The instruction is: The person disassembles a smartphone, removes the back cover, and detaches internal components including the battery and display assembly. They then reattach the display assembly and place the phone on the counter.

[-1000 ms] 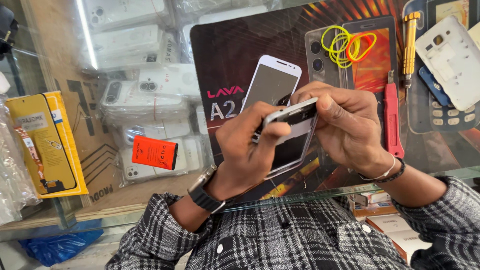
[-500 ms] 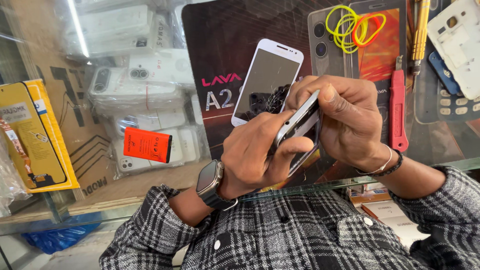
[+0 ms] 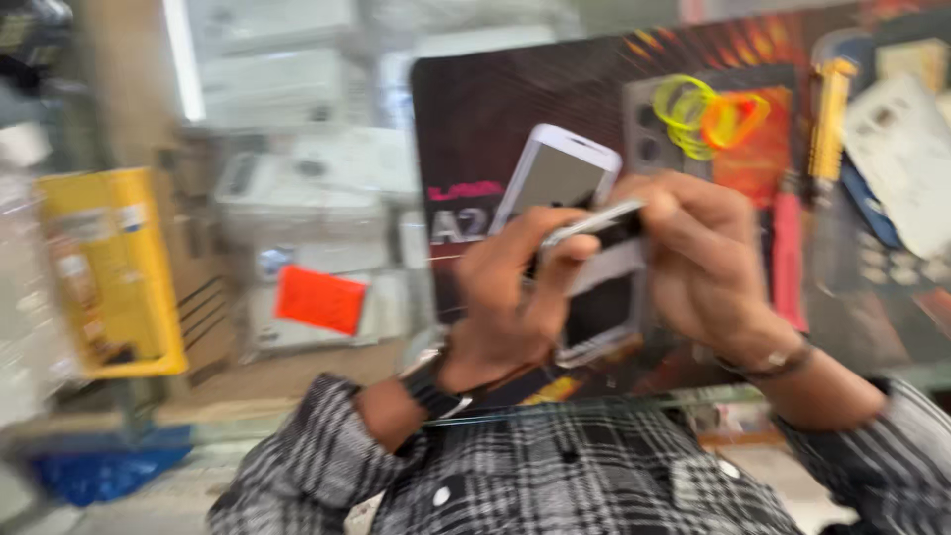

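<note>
The picture is blurred by motion, so fine detail is lost. Both hands meet over the dark printed mat (image 3: 515,109) that lies on the glass worktop (image 3: 297,376). The left hand (image 3: 510,297) and the right hand (image 3: 708,263) together hold a thin silver phone part (image 3: 594,220), seen nearly edge-on; the fingers (image 3: 555,238) of the left hand are curled around its near end, and the right hand's fingers are closed over its far end. Just under the hands a phone body (image 3: 599,307) with a dark face shows between the two palms, though I cannot tell which hand bears it. A white phone (image 3: 557,173) lies tilted on the mat just behind the hands. Towards the far right corner of the mat lie yellow and orange rubber bands (image 3: 708,117), and beside them a yellow-handled tool (image 3: 830,119) and a red tool (image 3: 790,253). On the worktop's left side stand a yellow box (image 3: 109,267) and an orange tag (image 3: 319,299)
</note>
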